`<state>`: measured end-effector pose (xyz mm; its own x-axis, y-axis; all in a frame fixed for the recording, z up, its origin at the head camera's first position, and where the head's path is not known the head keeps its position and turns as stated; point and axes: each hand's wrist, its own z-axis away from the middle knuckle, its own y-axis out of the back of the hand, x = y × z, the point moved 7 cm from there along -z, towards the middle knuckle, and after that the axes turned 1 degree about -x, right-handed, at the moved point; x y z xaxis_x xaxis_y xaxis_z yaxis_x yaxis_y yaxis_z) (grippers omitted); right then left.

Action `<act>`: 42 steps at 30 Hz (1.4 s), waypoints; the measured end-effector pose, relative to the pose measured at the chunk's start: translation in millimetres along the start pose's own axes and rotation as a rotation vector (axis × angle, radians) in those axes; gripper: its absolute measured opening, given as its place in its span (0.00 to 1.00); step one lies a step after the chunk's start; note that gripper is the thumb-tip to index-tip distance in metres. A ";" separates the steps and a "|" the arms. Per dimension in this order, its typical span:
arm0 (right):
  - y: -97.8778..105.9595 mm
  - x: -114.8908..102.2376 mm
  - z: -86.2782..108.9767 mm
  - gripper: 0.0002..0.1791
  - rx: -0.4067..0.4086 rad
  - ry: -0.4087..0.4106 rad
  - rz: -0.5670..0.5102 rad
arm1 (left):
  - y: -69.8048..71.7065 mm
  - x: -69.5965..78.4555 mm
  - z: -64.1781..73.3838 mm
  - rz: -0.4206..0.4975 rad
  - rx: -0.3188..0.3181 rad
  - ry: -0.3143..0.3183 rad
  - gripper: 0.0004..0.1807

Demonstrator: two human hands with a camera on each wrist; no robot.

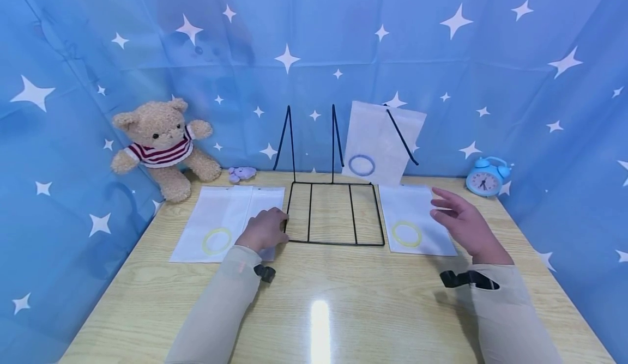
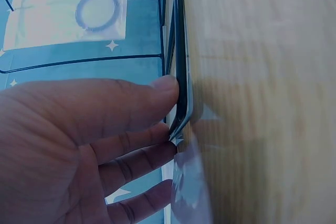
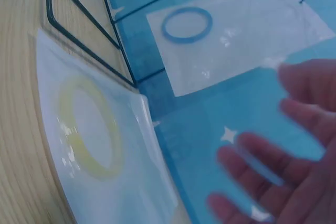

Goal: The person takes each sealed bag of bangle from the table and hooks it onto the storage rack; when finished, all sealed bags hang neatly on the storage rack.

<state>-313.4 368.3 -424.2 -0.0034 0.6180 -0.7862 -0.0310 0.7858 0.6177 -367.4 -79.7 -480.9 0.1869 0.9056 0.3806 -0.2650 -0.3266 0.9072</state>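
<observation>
A black wire display rack (image 1: 333, 242) with upright hooks stands mid-table. My left hand (image 1: 265, 229) is at the left side of its base. In the left wrist view, its thumb and fingers pinch the black wire (image 2: 181, 61). On the rack's right hook hangs a clear plastic bag (image 1: 380, 135) holding a blue ring (image 1: 362, 165). My right hand (image 1: 463, 223) hovers, fingers spread and holding nothing, near a flat bag (image 1: 432, 238) with a yellow ring (image 1: 406, 234). Left of the rack, overlapping bags (image 1: 196, 244) lie flat, one showing a yellow ring (image 1: 217, 241).
A teddy bear (image 1: 162, 135) in a striped top sits at the back left, beside a small purple toy (image 1: 242, 174). A blue alarm clock (image 1: 484, 180) stands at the back right. Blue star-patterned curtains (image 1: 314, 20) surround the wooden table (image 1: 373, 309).
</observation>
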 end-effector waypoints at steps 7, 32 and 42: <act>5.6 19.9 1.1 0.45 -0.131 -0.133 0.163 | 0.7 -0.2 -1.1 0.001 -0.004 -0.005 0.34; -6.0 63.2 0.8 0.52 -0.236 -0.336 0.362 | -1.1 -2.2 -2.9 -0.014 -0.012 0.001 0.34; -11.8 71.6 -5.2 0.38 -0.252 -0.326 0.333 | 0.0 -1.0 -1.6 -0.013 -0.015 0.000 0.34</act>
<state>-318.4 403.1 -487.8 0.2558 0.8406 -0.4774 -0.3206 0.5397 0.7784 -369.1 -80.2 -481.6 0.1901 0.9101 0.3683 -0.2764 -0.3103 0.9095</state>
